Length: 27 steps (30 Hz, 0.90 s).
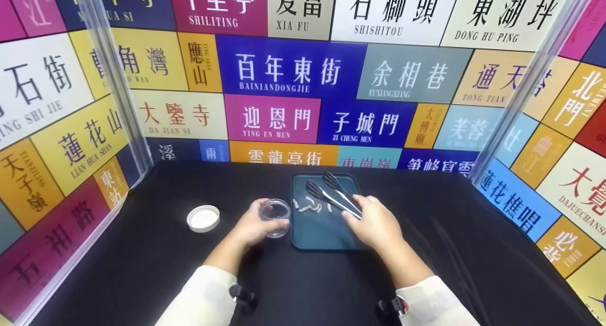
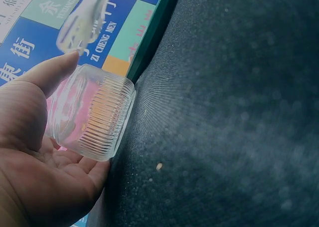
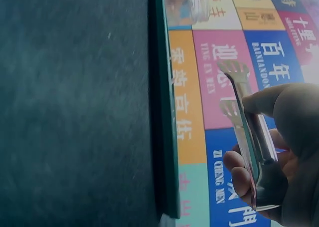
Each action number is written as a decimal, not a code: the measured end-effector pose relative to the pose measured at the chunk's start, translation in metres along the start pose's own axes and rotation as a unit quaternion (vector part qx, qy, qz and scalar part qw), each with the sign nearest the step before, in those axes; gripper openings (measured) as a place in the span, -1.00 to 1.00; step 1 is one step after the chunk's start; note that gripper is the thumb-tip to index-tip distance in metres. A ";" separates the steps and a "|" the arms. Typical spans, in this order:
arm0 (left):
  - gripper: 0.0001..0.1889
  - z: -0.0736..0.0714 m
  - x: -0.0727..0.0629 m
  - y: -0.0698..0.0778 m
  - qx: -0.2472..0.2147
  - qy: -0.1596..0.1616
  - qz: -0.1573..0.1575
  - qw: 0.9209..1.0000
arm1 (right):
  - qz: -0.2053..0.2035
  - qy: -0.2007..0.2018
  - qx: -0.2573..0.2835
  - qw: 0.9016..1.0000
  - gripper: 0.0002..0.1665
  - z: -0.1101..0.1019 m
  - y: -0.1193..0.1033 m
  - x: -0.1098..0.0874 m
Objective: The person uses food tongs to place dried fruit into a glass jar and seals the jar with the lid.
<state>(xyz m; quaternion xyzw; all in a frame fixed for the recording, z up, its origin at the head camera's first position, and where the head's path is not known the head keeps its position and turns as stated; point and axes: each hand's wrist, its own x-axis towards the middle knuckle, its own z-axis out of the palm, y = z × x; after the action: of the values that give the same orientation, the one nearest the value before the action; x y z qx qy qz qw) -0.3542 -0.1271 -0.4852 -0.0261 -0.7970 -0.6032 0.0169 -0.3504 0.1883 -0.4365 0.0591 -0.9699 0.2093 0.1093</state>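
My left hand (image 1: 253, 225) grips a clear glass jar (image 1: 276, 208) just left of the tray, thumb on its near side. Ribbed sides of the jar (image 2: 107, 114) show in the left wrist view. In my right hand (image 1: 380, 224) is a pair of metal tongs (image 1: 342, 205) with dark slotted heads, held over the tray's right side. The tongs (image 3: 256, 132) stand with their two arms apart and nothing between the heads. Several small pale curved pieces (image 1: 316, 207) lie on the dark teal tray (image 1: 317, 233) below the tongs.
A round white lid (image 1: 203, 218) lies on the black-covered table (image 1: 303, 288), left of the jar. Panels with colourful printed signs (image 1: 291, 68) enclose the table at the back and both sides.
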 end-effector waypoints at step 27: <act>-0.04 -0.001 -0.001 0.000 0.010 0.003 0.006 1.000 | 0.038 -0.056 -0.058 0.996 -0.46 0.000 0.016 -0.001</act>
<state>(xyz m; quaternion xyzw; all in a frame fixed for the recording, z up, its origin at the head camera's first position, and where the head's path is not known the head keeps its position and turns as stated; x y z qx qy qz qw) -0.3531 -0.1281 -0.4849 -0.0288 -0.8028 -0.5952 0.0228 -0.3523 0.2030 -0.4434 0.0274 -0.9866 0.1527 0.0501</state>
